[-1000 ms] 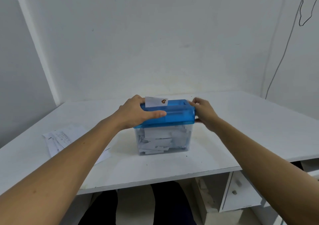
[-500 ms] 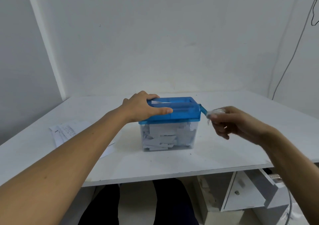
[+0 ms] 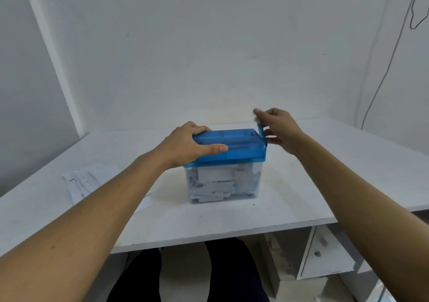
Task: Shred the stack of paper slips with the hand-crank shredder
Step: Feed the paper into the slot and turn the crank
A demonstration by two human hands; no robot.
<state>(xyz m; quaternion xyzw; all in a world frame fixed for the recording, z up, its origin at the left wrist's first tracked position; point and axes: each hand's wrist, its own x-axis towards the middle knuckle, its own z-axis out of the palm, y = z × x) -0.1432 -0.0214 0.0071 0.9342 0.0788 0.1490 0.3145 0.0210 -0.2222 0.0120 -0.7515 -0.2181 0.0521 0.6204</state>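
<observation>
Head view: the shredder's blue lid (image 3: 241, 147) is being gripped by the left hand (image 3: 185, 144). The upright crank (image 3: 261, 132) is being pinched by the right hand (image 3: 279, 127).

One head cam, wide-angle, worn by a seated person. Faces forward and tilted down across the desk (image 3: 232, 218) to the wall corner (image 3: 53, 69). Shredder (image 3: 232, 146) near, just below frame centre; left hand (image 3: 185, 146) at its 9 o'clock, right hand (image 3: 281, 130) on the crank (image 3: 261, 131) at 2 o'clock. Forearms (image 3: 92, 220) enter from 7 and 5 o'clock; legs (image 3: 222, 274) at 6.
</observation>
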